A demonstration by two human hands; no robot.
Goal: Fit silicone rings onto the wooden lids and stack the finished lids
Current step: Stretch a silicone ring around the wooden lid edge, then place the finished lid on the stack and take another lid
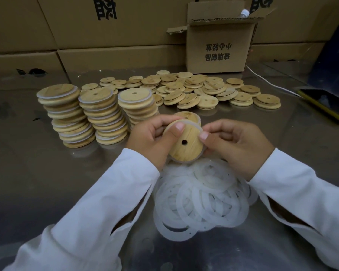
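We note both hands raised over the table (47, 173), holding one lid (186, 148) between them. The left hand (153, 137) curls round its left edge, thumb pressed on the upper face. The right hand (237, 147) pinches the right edge, where a ring (194, 123) follows the rim; we cannot tell whether it is fully seated. The lid tilts toward the camera, its hole showing. Directly beneath lies a pile of rings (202, 202). Just behind the held lid sits a second lid (188, 115). At left stand three stacks (104, 118) of ringed lids, close together. Farther back, loose lids (204, 89) lie heaped before an open box (219, 45). A phone (325, 104) lies at right.
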